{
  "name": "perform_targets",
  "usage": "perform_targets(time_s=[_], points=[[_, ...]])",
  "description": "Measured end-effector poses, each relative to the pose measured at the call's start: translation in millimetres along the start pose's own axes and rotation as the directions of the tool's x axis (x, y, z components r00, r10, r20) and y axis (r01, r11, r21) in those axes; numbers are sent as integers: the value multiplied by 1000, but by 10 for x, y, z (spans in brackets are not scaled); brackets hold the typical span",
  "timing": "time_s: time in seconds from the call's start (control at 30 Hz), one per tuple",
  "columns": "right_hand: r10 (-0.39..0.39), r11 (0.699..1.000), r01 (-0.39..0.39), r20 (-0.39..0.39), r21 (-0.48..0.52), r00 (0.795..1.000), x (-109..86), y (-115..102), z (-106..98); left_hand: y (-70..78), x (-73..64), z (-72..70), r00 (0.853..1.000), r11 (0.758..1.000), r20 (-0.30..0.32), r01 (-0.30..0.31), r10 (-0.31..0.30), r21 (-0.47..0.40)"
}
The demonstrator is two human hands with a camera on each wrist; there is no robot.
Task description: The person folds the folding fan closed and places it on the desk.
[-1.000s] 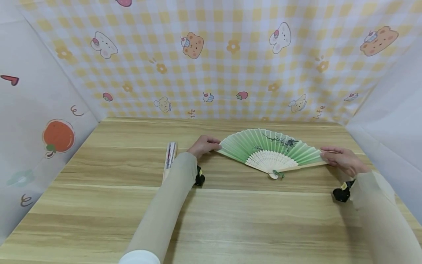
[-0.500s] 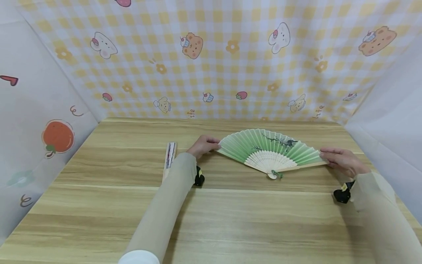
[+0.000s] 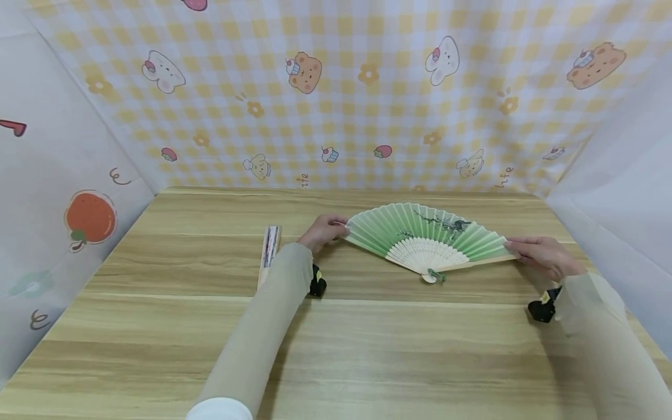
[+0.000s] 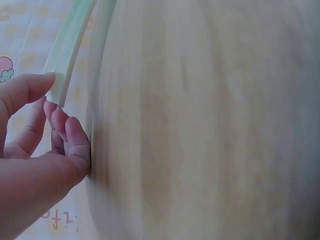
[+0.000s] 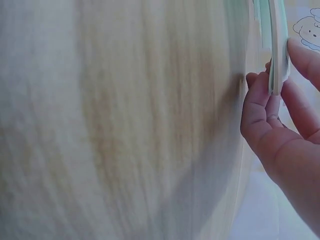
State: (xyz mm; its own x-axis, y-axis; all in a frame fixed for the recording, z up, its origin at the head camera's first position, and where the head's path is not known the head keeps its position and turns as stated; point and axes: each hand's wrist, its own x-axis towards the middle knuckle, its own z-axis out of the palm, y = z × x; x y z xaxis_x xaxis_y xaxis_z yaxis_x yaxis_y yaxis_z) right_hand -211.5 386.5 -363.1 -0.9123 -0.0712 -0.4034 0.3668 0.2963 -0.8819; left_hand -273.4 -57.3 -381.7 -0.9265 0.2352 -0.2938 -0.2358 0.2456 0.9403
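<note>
A green folding fan (image 3: pixel 378 230) is spread wide between the two hands, with pale pierced ribs, a dark branch-and-bird print and a small green tassel near its pivot. My left hand (image 3: pixel 321 231) pinches its left end; the left wrist view shows the fan's edge (image 4: pixel 67 65) between thumb and curled fingers (image 4: pixel 75 132). At the opposite end, my right hand (image 3: pixel 546 255) grips the outer rib, and the right wrist view has that rib (image 5: pixel 276 45) between thumb and fingers (image 5: pixel 257 100). Whether the fan's pivot touches the table cannot be told.
A second, narrow folded fan-like item (image 3: pixel 270 248) with a printed strip lies left of the left forearm, which partly hides it. The wooden table (image 3: pixel 399 356) meets a checked cloth (image 3: pixel 346 116) behind and white cloth walls at both sides.
Both hands keep hold of the fan, which stays spread. Fan and right hand have shifted very slightly left in the head view, as has the background.
</note>
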Motion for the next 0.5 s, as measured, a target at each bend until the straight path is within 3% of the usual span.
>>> perform_targets(time_s=[0.2, 0.37, 0.5], points=[[-1, 1000, 1, -12, -6, 1000, 11, 4, 25, 15, -2, 13, 1000, 999, -11, -2, 2, -40], [-39, 999, 39, 8, -37, 999, 22, 4, 52, 34, -11, 24, 999, 1000, -48, 6, -7, -13], [-71, 997, 70, 26, 39, 997, 15, -4, 79, 54, -23, 37, 997, 1000, -76, 3, -2, 18]])
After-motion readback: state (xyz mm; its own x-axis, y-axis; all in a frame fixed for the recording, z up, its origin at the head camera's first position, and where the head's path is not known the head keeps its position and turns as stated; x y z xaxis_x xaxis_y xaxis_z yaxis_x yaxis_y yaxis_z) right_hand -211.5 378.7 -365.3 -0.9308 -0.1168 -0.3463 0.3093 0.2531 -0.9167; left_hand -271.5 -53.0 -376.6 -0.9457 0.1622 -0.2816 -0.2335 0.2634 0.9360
